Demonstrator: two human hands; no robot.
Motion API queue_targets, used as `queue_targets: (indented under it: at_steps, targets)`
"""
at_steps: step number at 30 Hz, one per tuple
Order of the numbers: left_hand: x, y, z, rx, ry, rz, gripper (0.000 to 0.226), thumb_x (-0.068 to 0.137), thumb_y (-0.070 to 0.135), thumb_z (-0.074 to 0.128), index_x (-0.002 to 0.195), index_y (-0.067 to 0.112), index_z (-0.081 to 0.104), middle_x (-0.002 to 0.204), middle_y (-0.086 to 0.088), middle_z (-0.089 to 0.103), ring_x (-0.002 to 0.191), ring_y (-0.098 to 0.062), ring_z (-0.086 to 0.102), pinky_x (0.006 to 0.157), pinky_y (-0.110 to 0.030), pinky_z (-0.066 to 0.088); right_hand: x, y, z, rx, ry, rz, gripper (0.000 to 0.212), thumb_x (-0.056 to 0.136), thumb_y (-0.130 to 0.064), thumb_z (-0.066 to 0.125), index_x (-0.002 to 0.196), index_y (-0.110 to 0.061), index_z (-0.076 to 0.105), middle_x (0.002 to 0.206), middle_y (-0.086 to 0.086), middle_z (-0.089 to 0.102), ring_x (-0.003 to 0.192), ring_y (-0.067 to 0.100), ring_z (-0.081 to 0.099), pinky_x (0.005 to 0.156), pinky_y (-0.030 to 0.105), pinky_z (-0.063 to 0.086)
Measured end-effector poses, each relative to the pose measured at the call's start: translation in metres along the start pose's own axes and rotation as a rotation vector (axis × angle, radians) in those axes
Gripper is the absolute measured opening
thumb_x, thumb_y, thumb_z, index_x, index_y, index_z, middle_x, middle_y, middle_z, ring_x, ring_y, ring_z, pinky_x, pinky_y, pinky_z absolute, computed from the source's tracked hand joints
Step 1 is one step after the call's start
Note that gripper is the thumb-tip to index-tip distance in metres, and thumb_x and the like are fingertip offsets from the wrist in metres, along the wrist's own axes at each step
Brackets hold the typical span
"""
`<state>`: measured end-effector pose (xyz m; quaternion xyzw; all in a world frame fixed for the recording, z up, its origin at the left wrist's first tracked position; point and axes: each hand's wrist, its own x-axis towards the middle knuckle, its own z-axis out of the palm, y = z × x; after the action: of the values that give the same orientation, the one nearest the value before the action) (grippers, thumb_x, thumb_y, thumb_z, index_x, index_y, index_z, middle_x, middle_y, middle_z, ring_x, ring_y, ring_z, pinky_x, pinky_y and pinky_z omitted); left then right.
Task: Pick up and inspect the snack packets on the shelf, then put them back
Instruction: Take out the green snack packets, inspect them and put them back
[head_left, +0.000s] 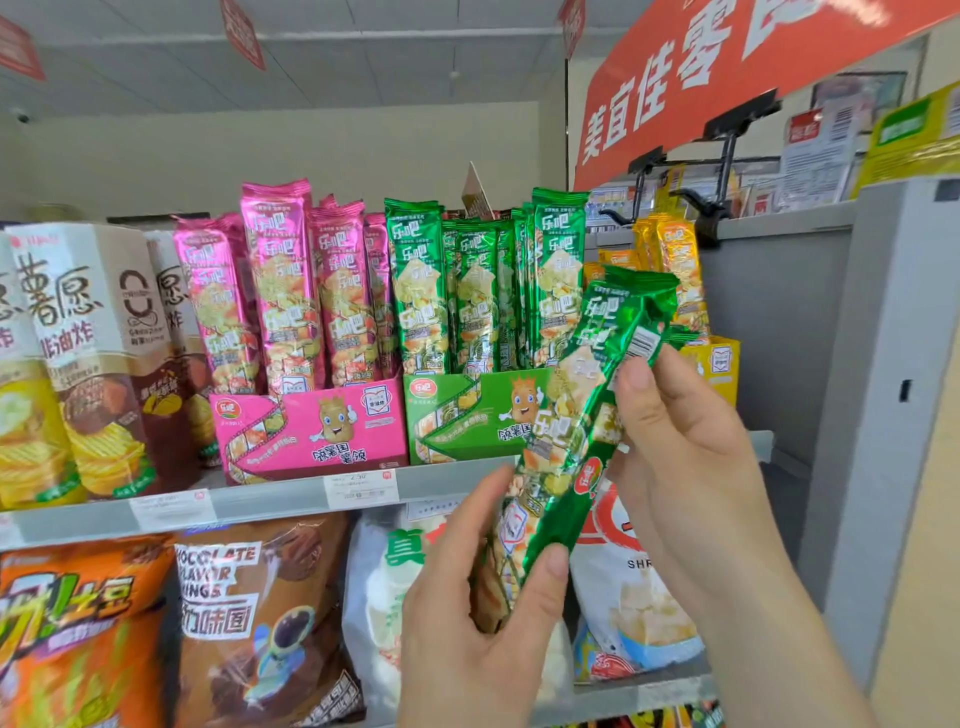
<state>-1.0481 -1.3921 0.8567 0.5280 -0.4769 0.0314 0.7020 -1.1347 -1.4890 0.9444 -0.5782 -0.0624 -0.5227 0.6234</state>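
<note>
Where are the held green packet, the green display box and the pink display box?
held green packet (563, 431): head view, middle of its front face.
green display box (457, 415): head view, front wall.
pink display box (311, 431): head view, front wall.

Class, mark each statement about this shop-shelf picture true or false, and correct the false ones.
1. Both the left hand and the right hand hold the green packet. True.
2. The pink display box sits to the left of the green display box. True.
3. The green packet stands upright inside the green display box. False: it is held tilted, outside the box.
4. The left hand grips the packet's upper end. False: it holds the lower end; the right hand holds the upper part.
5. A brown chocolate rings bag sits below the pink display box. True.
</note>
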Motion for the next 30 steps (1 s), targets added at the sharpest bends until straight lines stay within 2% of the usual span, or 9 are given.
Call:
queue_targets:
  at_steps: [4,8,12,15,19,22,24,26,30]
  targets:
    - [0.003,0.005,-0.003,-0.171,-0.243,-0.117,0.06,0.069,0.065,0.074,0.124,0.053,0.055,0.114,0.012,0.071,0.097,-0.011,0.07,0.086,-0.03,0.056,0.002,0.0,-0.002,0.079,0.015,0.042,0.032,0.085,-0.036,0.062,0.111,-0.02,0.068,0.108,-0.004,0.072,0.097,0.009,0.066,0.078,0.026,0.054]
    - [0.001,0.004,-0.003,-0.167,-0.315,-0.113,0.058,0.07,0.055,0.079,0.124,0.05,0.058,0.11,0.011,0.072,0.094,-0.006,0.07,0.079,-0.016,0.051,0.013,-0.012,-0.002,0.138,0.01,0.071,0.065,0.078,-0.059,0.053,0.124,-0.013,0.059,0.099,0.011,0.068,0.084,0.023,0.065,0.073,0.039,0.054]
    - [-0.004,-0.001,-0.001,0.008,-0.324,-0.108,0.07,0.066,0.062,0.079,0.129,0.054,0.048,0.105,0.013,0.072,0.09,-0.009,0.071,0.074,-0.02,0.054,0.02,-0.017,0.003,0.12,0.076,0.033,0.033,0.09,-0.044,0.049,0.094,-0.021,0.072,0.077,0.013,0.067,0.061,0.023,0.062,0.056,0.032,0.053]
    - [-0.003,0.0,-0.003,0.141,-0.347,-0.07,0.074,0.066,0.072,0.072,0.131,0.06,0.039,0.104,0.022,0.07,0.087,-0.004,0.07,0.074,-0.019,0.055,0.021,-0.016,0.007,0.181,0.125,0.033,0.029,0.089,-0.028,0.044,0.086,-0.014,0.07,0.068,0.015,0.063,0.05,0.023,0.056,0.046,0.026,0.046]
    - [0.0,0.009,-0.004,0.224,-0.434,-0.059,0.071,0.068,0.077,0.064,0.131,0.065,0.032,0.102,0.031,0.068,0.088,0.006,0.067,0.079,-0.011,0.049,0.021,-0.015,0.006,0.189,0.163,0.078,0.036,0.091,-0.03,0.048,0.072,-0.008,0.069,0.058,0.012,0.061,0.043,0.022,0.053,0.042,0.024,0.045]
    - [0.009,0.022,-0.006,0.289,-0.404,-0.037,0.063,0.069,0.08,0.056,0.125,0.072,0.03,0.097,0.04,0.064,0.084,0.01,0.065,0.073,-0.007,0.048,0.028,-0.018,0.0,0.179,0.124,0.13,0.041,0.092,-0.042,0.053,0.07,-0.014,0.074,0.067,0.009,0.068,0.054,0.02,0.062,0.051,0.027,0.052]
    - [0.019,0.032,-0.009,0.38,-0.329,-0.016,0.058,0.065,0.081,0.052,0.117,0.08,0.025,0.092,0.051,0.057,0.086,0.021,0.058,0.072,0.001,0.042,0.037,-0.022,-0.005,-0.001,0.103,0.128,0.048,0.081,-0.062,0.06,0.099,-0.02,0.075,0.1,0.004,0.074,0.086,0.018,0.07,0.075,0.035,0.056]
    - [0.033,0.044,-0.011,0.487,-0.269,-0.029,0.06,0.059,0.087,0.045,0.111,0.086,0.015,0.08,0.054,0.054,0.084,0.026,0.053,0.07,0.002,0.039,0.045,-0.029,-0.008,-0.197,0.012,0.059,0.056,0.077,-0.061,0.065,0.121,-0.027,0.064,0.122,-0.003,0.068,0.11,0.015,0.063,0.093,0.04,0.049]
    - [0.067,0.076,-0.019,0.757,-0.317,0.15,0.074,0.064,0.09,0.031,0.13,0.061,0.014,0.083,0.022,0.066,0.088,0.0,0.058,0.073,-0.018,0.048,0.069,-0.058,-0.001,-0.261,-0.083,-0.175,0.023,0.084,-0.024,0.063,0.107,-0.021,0.066,0.1,-0.001,0.074,0.086,0.013,0.068,0.072,0.029,0.055]
